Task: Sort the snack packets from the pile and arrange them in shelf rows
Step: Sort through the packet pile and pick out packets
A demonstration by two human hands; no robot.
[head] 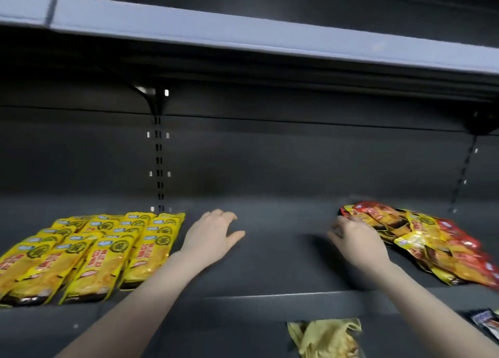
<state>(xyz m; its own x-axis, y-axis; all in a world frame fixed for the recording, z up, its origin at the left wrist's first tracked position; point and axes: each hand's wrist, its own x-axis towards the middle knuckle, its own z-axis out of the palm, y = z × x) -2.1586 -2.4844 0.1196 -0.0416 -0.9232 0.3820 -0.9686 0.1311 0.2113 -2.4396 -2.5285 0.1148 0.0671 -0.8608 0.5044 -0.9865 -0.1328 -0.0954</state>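
A dark metal shelf (270,252) runs across in front of the person, with a pale-edged upper shelf (243,33) above it. At about eight o'clock on the shelf, yellow snack packets (89,252) lie flat in neat overlapping rows, their tops pointing toward the back wall. Over at three o'clock sits the pile of mixed red and yellow packets (426,244), heaped loosely and at odd angles.

The left hand (213,236) is in the bare middle stretch of the shelf, just beside the right edge of the yellow rows, fingers loosely bent and thumb spread, holding nothing. I cannot tell whether its fingertips touch the shelf.

The right hand (356,238) reaches to the near-left edge of the pile, at its nine o'clock side. Its fingers meet the closest packets, but the hand is blurred, so I cannot tell whether it has gripped one or merely touches them.

Below the shelf lip, at five o'clock, a crumpled yellowish cloth (326,338) lies on the lower level, and a dark packet (483,322) shows at the far right edge.
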